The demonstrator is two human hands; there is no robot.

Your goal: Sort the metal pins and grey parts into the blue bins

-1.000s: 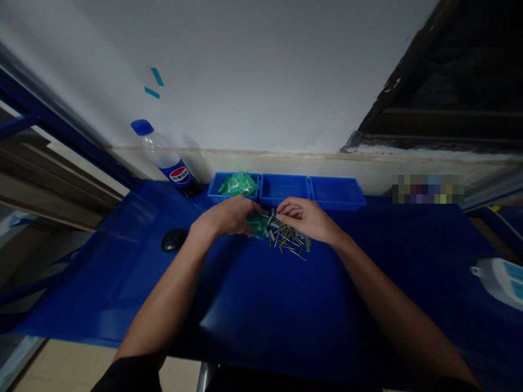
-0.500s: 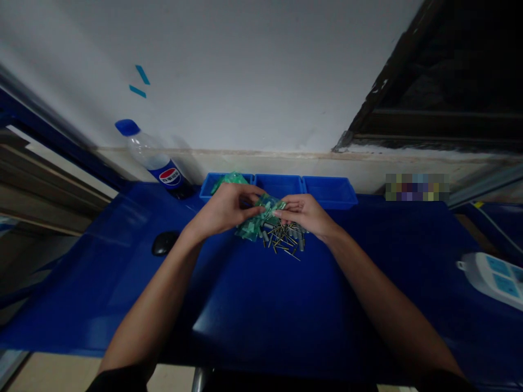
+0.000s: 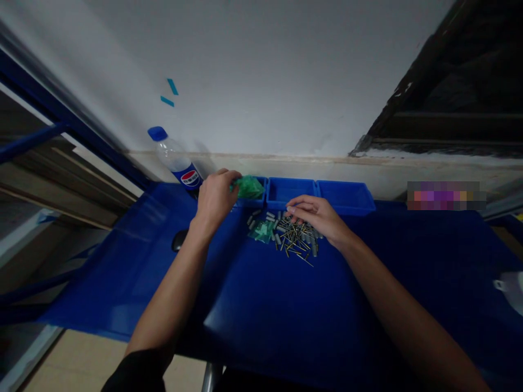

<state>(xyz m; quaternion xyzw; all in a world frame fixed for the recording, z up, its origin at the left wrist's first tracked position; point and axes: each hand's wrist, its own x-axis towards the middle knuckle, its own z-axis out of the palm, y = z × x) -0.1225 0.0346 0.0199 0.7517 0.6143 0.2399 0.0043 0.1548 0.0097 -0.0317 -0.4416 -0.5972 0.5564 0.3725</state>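
Observation:
My left hand [image 3: 215,197] reaches to the left blue bin [image 3: 256,200], fingers pinched at the green bags [image 3: 249,187] piled in it. Whether it still grips one is unclear. My right hand [image 3: 316,215] rests over a heap of small screws and grey sleeves [image 3: 295,237] on the blue table [image 3: 286,316], fingers curled down onto the pile. A few more green bags [image 3: 262,231] lie at the heap's left side.
Two more blue bins, middle [image 3: 290,190] and right [image 3: 345,196], stand against the wall. A Pepsi bottle [image 3: 176,161] leans at the back left. A dark mouse [image 3: 178,240] lies beside my left forearm. A white device [image 3: 511,285] sits at the right edge.
Both hands held a green bag over the heap; now my left hand has carried it up to the left bin, and my right hand has dropped back onto the screws.

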